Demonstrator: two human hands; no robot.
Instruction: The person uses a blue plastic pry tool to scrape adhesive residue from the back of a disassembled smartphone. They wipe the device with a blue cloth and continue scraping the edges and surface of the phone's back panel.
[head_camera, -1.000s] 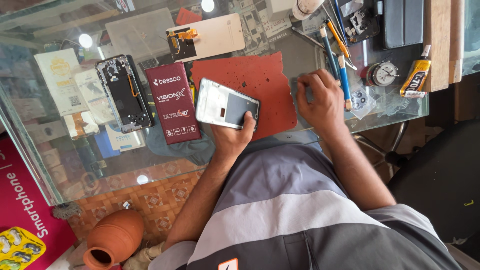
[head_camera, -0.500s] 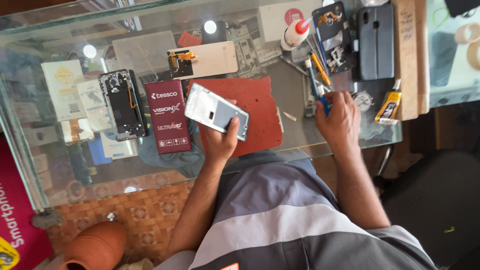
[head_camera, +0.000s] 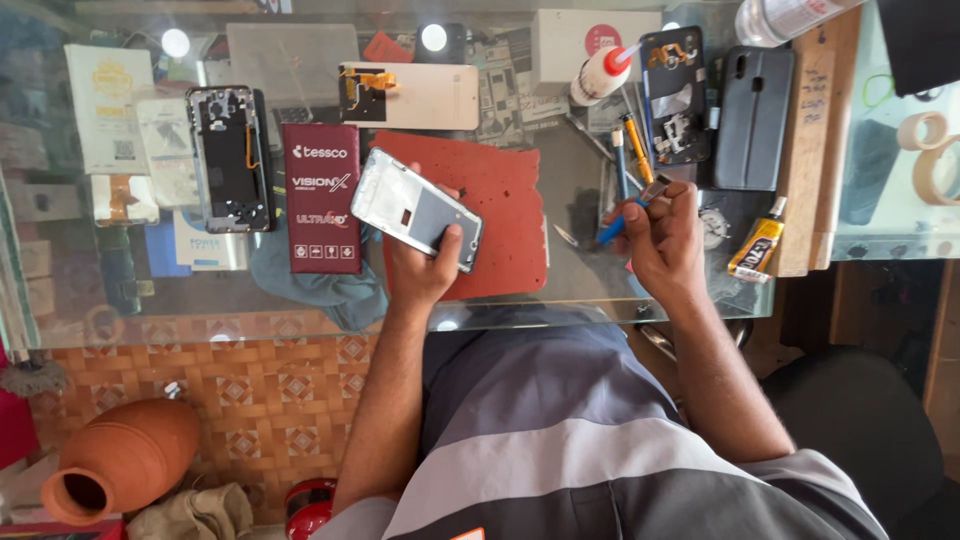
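Glass tabletop carries a red mat near its front edge. Over the mat, the left hand has its fingers clamped around a phone frame; further right, the right hand pinches a blue-handled tool.

On the glass table, the mat lies at the centre. The phone frame, held in the left hand, sits over the mat's 9 o'clock edge. At 9 o'clock of that frame lies the flat box, and further the same way an opened phone body. At 12 o'clock of the mat rests a back panel. The right hand is at 3 o'clock of the mat, holding a tool; a glue tube lies just at its 3 o'clock. A phone case lies at 1 o'clock of that hand. Under the table, at 7 o'clock, a clay pot lies on the floor.
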